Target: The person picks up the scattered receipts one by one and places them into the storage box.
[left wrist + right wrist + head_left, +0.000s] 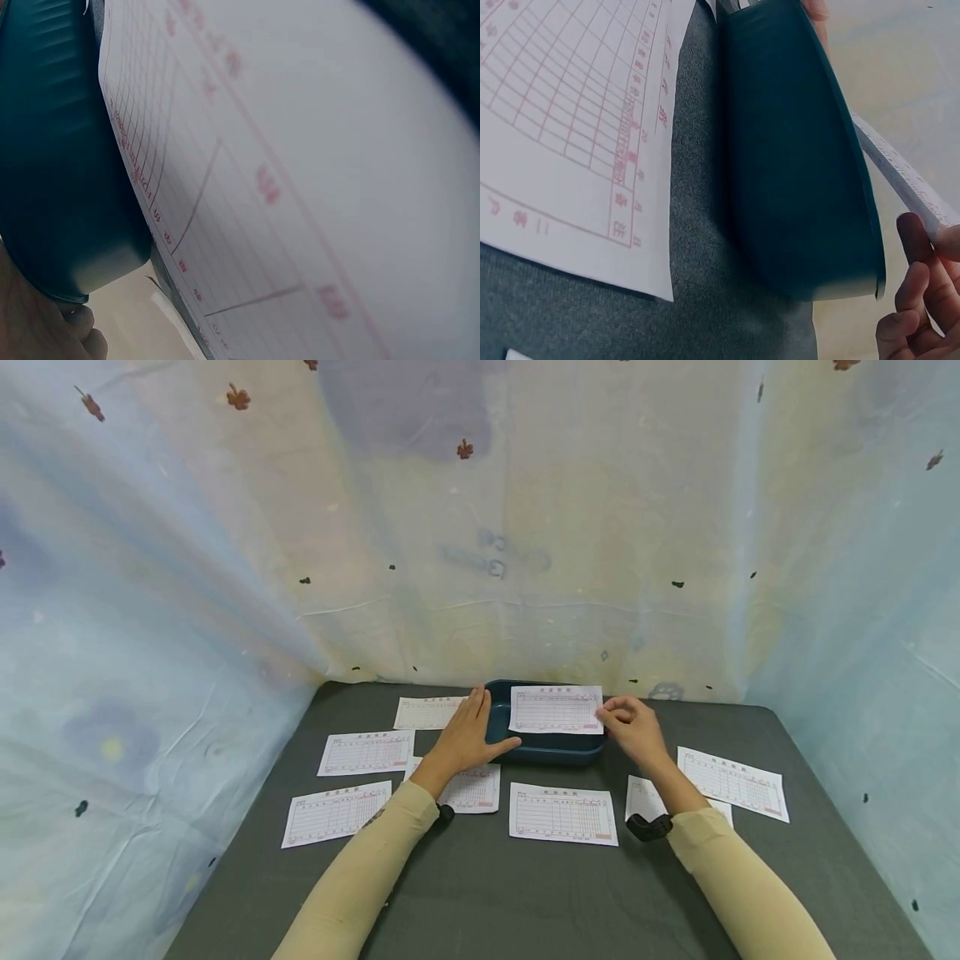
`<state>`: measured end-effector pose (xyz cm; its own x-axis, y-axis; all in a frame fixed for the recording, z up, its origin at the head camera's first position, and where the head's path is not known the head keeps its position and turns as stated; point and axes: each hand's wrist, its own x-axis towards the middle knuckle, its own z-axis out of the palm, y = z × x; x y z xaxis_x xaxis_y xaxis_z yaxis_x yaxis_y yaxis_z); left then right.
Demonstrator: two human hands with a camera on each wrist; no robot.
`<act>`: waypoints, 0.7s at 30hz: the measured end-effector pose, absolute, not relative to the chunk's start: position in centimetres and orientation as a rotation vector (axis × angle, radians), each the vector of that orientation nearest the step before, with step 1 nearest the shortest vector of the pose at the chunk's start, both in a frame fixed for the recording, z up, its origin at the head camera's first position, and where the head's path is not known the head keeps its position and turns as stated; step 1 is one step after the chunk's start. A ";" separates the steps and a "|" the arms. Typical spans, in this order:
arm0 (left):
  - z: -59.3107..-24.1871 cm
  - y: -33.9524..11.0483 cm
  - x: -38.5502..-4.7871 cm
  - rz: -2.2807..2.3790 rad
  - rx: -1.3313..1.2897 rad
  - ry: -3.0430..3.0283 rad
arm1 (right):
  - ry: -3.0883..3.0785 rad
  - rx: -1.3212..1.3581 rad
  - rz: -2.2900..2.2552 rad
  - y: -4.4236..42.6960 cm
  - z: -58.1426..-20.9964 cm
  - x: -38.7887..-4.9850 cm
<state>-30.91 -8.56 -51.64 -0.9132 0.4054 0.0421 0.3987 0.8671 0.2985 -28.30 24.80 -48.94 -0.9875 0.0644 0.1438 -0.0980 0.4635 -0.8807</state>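
Note:
A dark teal plastic tray [551, 756] stands at the back of the table. Over it hangs a printed paper form [557, 710], whose right edge my right hand [633, 727] pinches between thumb and fingers. The right wrist view shows the same right hand [926, 289] gripping the sheet's edge beside the tray wall [802, 165]. My left hand [467, 731] rests with straight fingers at the tray's left end. In the left wrist view, part of that hand [37, 322] lies against the tray's side [60, 150]; a form [247, 180] fills much of the frame.
Several similar forms lie around the tray: one sheet [427, 713] behind the left hand, others [366, 752] to the left, one [564, 814] in front, one [735, 782] at the right. A patterned curtain [525, 527] hangs behind the dark table [480, 902].

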 end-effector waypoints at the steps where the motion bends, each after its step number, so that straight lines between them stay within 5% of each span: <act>1: -51.6 -8.5 -30.9 0.476 0.650 3.014 | -2.558 0.041 1.532 24.7 -48.9 -28.4; 21: -51.8 -8.6 -31.1 0.473 0.677 3.028 | -2.610 0.152 1.437 22.7 -49.3 -29.6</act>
